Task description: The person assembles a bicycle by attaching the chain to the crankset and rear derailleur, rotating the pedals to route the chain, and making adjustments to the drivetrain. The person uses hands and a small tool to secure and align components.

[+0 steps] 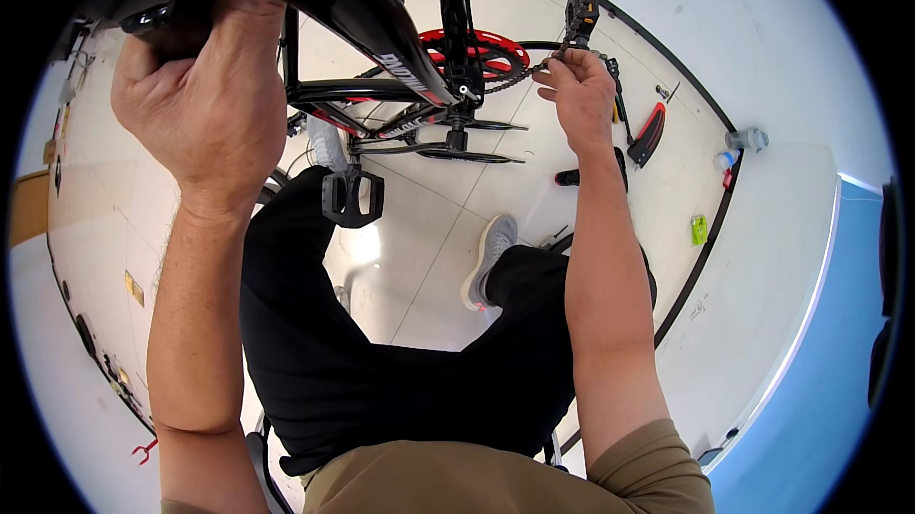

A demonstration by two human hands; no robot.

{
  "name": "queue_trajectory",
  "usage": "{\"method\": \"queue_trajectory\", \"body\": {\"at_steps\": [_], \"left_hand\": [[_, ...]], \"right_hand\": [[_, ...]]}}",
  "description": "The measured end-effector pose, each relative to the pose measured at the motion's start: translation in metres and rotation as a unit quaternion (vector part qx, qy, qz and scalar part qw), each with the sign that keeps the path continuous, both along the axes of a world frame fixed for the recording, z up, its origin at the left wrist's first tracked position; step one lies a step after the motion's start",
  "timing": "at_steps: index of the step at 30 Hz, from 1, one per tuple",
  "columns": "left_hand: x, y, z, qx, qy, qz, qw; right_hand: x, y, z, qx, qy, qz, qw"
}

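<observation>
A black bicycle frame (357,23) with red and white markings stands tilted before me. My left hand (210,100) is closed around a black part of the bicycle at the upper left; which part is hidden by my fingers. To the right, my right hand (579,95) pinches a dark bicycle chain (519,79) between thumb and fingers. The chain runs toward a red and black chainring (491,55) beside the frame's lower end. Just above my right hand is one pedal (581,11). A second black pedal (354,196) sits nearer to me, between my knees.
On the tiled floor at right lie a red and black curved part (648,136) and a bright green packet (700,230). A clear bottle (746,140) is by the wall. My grey shoe (490,259) rests below the bicycle. Small yellow items (134,287) lie at left.
</observation>
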State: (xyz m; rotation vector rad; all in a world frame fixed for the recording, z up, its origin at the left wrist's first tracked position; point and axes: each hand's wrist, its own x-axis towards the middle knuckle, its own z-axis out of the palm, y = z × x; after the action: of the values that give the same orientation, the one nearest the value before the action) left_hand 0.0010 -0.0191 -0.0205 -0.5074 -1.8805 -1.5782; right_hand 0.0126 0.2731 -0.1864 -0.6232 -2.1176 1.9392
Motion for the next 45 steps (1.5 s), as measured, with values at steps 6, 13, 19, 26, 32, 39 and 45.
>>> {"method": "queue_trajectory", "body": {"at_steps": [6,13,19,26,32,39,45], "left_hand": [[-0.003,-0.010,-0.003,-0.029,0.001,-0.019,0.999],[-0.004,-0.011,-0.005,-0.005,-0.013,-0.028,1.000],[-0.001,-0.009,-0.004,-0.011,-0.003,-0.024,1.000],[-0.001,-0.012,-0.004,-0.040,-0.006,-0.010,0.999],[-0.001,-0.011,-0.003,-0.035,-0.003,-0.004,0.999],[0.000,-0.007,-0.002,-0.034,-0.010,0.026,0.999],[0.002,-0.004,0.002,-0.062,0.002,0.053,0.997]], "right_hand": [[0.001,-0.001,0.002,0.002,-0.003,0.030,1.000],[0.000,0.001,-0.002,0.007,0.016,0.042,0.999],[0.001,-0.003,0.003,-0.006,0.011,0.020,1.000],[0.000,0.000,0.000,-0.008,0.023,0.040,0.999],[0.002,-0.001,0.000,0.014,0.014,0.053,0.998],[0.002,-0.009,0.001,0.057,0.018,0.066,0.996],[-0.003,-0.008,-0.007,0.023,-0.006,0.025,0.999]]}}
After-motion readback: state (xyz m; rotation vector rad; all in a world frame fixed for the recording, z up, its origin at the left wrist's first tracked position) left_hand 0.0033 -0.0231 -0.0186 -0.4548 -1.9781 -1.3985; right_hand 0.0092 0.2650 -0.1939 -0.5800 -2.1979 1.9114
